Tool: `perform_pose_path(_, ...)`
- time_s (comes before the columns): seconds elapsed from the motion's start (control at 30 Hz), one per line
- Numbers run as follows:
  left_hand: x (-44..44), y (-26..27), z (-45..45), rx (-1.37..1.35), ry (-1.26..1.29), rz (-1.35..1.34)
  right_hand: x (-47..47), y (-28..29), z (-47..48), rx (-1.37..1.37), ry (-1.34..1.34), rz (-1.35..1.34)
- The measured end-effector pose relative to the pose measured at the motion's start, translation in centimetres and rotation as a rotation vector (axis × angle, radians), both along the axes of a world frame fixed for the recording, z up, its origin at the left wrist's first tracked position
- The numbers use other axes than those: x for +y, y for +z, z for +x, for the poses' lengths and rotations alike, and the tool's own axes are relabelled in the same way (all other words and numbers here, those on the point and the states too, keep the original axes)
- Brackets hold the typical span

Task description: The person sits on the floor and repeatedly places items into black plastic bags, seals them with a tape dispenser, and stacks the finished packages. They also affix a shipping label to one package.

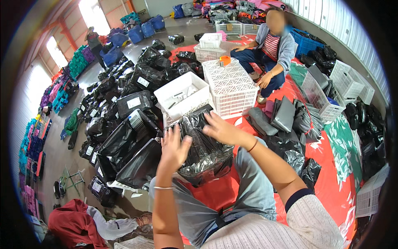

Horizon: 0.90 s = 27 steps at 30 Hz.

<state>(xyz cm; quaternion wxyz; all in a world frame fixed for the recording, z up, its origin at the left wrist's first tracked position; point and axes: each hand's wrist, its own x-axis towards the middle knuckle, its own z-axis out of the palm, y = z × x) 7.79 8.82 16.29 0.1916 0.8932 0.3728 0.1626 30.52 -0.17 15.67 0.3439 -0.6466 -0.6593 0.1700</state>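
Observation:
A bulky package wrapped in glossy black plastic (206,169) sits between my knees, in front of me. My left hand (175,147) is over its left side, fingers spread and slightly blurred. Over the upper right part is my right hand (222,129), also with fingers apart. Neither hand grips anything; whether the palms touch the plastic I cannot tell. Just beyond the package stands a white plastic bin (183,90) with several small white and dark items inside. To its right is an upturned white plastic crate (230,87) bearing an orange tape roll (225,61).
Black wrapped parcels (133,102) with white labels are heaped to the left. Folded grey plastic bags (283,115) lie at right on red sheeting (332,193). A co-worker (273,46) sits beyond the crate; another person (74,221) is at lower left. White crates (323,93) line the right.

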Motion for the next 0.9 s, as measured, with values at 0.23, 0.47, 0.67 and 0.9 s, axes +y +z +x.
perform_pose_path(0.23, -0.5, -12.9, -3.6, -1.249, 0.137, -1.092, -1.6, -4.6, -0.6, 1.426, -0.294, -0.330)
perform_pose_path(0.47, -8.1, -25.3, -7.7, -1.269, 0.338, -1.545, -8.0, -14.5, -2.1, 1.886, -0.283, -0.320)
perform_pose_path(0.67, -11.6, -24.1, -9.6, -1.127, 0.275, -1.689, -8.5, -18.0, -2.8, 1.850, -0.204, -0.750)
perform_pose_path(0.9, -14.5, -23.3, -10.0, -1.101, 0.229, -1.719, -12.9, -16.6, -5.4, 1.883, -0.420, -0.873)
